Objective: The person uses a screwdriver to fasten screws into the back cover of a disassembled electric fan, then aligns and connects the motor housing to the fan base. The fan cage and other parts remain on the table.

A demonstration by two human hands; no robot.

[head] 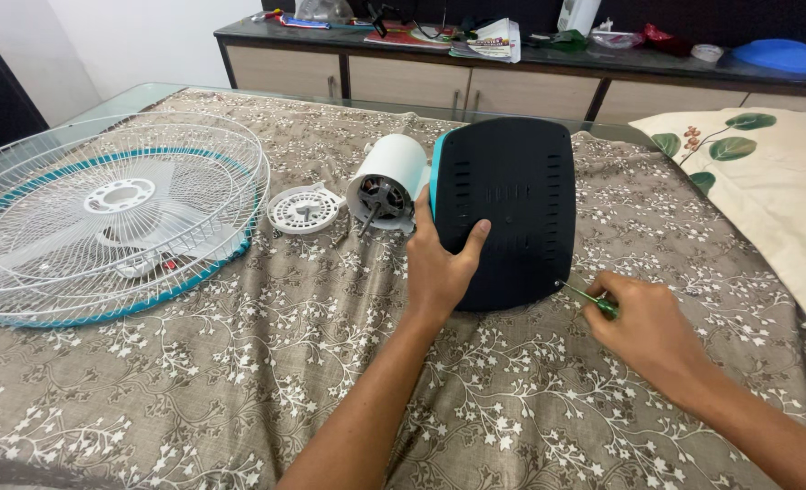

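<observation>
Centrally, I see the dark fan base [512,209] tipped up on its edge on the table [239,363], its slotted underside facing me and a teal rim along its left side. My left hand [439,263] grips the base's lower left edge, thumb laid across the dark face. My right hand [643,331] is closed around a green-handled screwdriver [593,299], whose tip meets the base's lower right corner. Just left of the base lies the white motor housing [389,181], shaft end toward me, with a round white cap [305,209] beside it. Farther left rests the wire fan guard [103,218] with its blades. A floral cloth [239,299] covers the table; a leaf-patterned pillow [766,172] lies at the right.
</observation>
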